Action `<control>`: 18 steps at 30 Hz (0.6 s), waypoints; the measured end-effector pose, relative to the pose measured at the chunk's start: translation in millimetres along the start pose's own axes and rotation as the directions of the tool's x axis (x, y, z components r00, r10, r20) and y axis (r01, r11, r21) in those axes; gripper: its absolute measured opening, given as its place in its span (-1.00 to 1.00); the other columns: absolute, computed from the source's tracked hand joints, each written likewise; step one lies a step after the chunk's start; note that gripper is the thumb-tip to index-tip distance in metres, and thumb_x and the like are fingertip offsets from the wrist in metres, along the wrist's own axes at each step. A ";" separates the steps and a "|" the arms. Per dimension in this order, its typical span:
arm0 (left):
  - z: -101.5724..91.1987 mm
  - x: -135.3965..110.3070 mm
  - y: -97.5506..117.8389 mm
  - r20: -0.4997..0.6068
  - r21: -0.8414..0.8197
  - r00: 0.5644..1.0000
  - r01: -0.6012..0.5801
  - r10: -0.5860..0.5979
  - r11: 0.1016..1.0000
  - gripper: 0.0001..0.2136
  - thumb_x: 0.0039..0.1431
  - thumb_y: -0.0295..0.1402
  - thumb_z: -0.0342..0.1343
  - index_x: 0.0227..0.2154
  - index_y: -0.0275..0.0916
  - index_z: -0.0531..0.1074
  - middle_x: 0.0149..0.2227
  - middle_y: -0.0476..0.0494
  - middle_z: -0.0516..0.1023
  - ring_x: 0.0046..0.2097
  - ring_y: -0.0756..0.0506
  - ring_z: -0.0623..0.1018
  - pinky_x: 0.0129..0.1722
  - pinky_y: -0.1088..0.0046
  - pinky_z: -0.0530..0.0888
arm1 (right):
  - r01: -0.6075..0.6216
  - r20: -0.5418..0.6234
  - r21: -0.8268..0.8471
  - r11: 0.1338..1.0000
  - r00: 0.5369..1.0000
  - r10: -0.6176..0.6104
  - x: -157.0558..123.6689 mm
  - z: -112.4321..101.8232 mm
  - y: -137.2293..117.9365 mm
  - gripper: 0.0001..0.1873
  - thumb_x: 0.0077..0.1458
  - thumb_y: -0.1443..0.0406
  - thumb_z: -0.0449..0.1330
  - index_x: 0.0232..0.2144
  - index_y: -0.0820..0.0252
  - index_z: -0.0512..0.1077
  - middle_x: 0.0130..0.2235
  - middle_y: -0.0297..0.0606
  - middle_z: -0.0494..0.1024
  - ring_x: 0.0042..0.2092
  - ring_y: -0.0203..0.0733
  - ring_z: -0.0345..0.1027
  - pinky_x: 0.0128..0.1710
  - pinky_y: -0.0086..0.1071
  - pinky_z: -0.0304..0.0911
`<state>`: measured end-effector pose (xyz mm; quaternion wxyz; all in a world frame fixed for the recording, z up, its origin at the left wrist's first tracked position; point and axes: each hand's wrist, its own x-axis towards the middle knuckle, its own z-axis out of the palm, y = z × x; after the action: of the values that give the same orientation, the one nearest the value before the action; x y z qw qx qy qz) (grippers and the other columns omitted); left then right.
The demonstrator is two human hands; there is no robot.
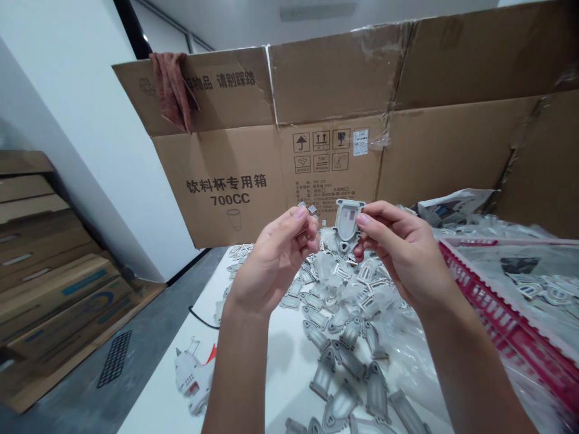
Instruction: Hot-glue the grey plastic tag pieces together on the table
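Note:
My right hand pinches a grey shield-shaped plastic part between thumb and fingers. The part is upright, with a wide top bar, a pale window-like middle and a triangular hole at its lower tip. Close to its left, my left hand is closed in a pinch. Tiny pale square pieces show at its fingertips; what lies inside the curled fingers is hidden. Below both hands, many similar grey parts lie heaped on the white table, some among clear plastic bags.
A white glue gun lies left of my left forearm. A pink basket with bagged parts stands at right. Opened cardboard walls off the table's back, a brown cloth over its edge. Stacked cartons stand on the left floor.

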<state>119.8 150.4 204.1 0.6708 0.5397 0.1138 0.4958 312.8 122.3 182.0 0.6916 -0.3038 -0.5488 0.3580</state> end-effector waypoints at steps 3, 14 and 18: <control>-1.6 0.5 -0.8 -0.006 0.052 1.000 -0.006 0.007 0.999 -0.74 0.35 -0.19 0.27 -0.39 -0.22 0.47 -0.32 -0.02 0.38 -0.32 0.02 0.35 -0.23 0.51 0.40 | -0.006 0.015 -0.004 1.000 1.000 0.006 -0.4 -0.2 0.5 -0.88 0.23 0.22 0.41 -0.28 0.11 0.58 -0.38 -0.41 0.47 -0.47 -0.34 0.42 -0.48 -0.42 0.41; -6.3 0.0 0.7 -0.041 0.087 0.998 0.058 -0.054 0.995 -0.80 0.30 -0.22 0.32 -0.32 -0.23 0.52 -0.30 -0.02 0.43 -0.32 0.03 0.37 -0.26 0.50 0.37 | -0.051 0.086 0.044 0.998 0.995 0.047 -4.6 0.5 -0.2 -0.89 0.28 0.24 0.36 -0.29 0.14 0.55 -0.38 -0.39 0.49 -0.46 -0.34 0.42 -0.45 -0.42 0.40; -4.2 1.5 -0.2 -0.048 -0.192 0.990 0.122 -0.133 0.974 -0.85 0.28 -0.29 0.33 -0.31 -0.23 0.50 -0.33 0.03 0.38 -0.37 0.07 0.36 -0.28 0.53 0.40 | -0.065 0.109 0.065 0.996 0.992 0.058 -5.0 1.7 -1.7 -0.88 0.29 0.24 0.36 -0.30 0.14 0.55 -0.38 -0.38 0.50 -0.45 -0.34 0.42 -0.45 -0.42 0.40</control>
<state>117.7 154.2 202.9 0.7456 0.4498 0.1211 0.4765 310.7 117.3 181.0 0.6600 -0.2772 -0.5628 0.4134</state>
